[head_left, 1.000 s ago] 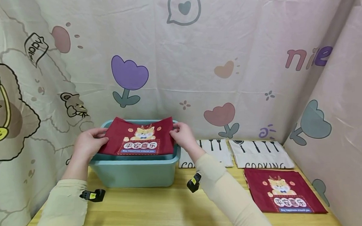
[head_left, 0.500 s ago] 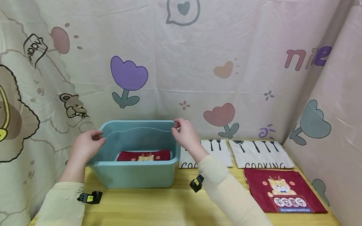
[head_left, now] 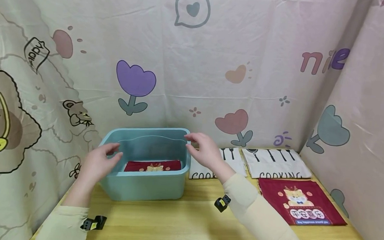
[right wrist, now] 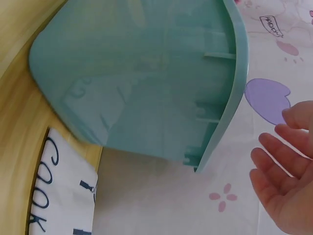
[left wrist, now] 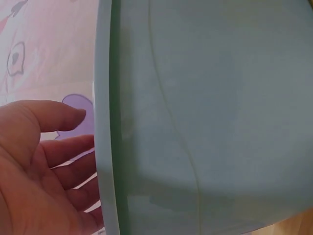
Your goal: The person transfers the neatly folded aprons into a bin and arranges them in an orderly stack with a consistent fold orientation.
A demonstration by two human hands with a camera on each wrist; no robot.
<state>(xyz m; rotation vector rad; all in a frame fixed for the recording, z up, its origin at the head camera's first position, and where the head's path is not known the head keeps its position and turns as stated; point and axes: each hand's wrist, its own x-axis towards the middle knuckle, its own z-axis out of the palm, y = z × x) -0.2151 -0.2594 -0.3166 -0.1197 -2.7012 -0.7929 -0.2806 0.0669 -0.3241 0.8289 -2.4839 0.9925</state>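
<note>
A blue-green plastic bin [head_left: 143, 186] stands on the wooden table at the left. Inside it, on the bottom, lies a folded dark red cloth [head_left: 134, 166] with a cartoon animal print; the bin's front wall hides its lower part. My left hand [head_left: 98, 164] is over the bin's left end, thumb and fingers apart, holding nothing. My right hand [head_left: 206, 151] hovers beside the bin's right rim with fingers loosely bent and nothing between them. In the right wrist view the right hand [right wrist: 286, 171] shows beyond the bin's outer wall [right wrist: 146, 88].
Two folded white cloths with black cutlery prints, the nearer one [head_left: 205, 169] partly behind my right hand and the other [head_left: 275, 166] farther right, lie along the back. In front of the latter is a folded red cloth [head_left: 301, 209]. A printed curtain [head_left: 182, 61] closes off the back and sides.
The red cloth held between both hands one second ago now lies in the bin. Both hands have let go; the left has come slightly nearer the front, the right has moved rightward.
</note>
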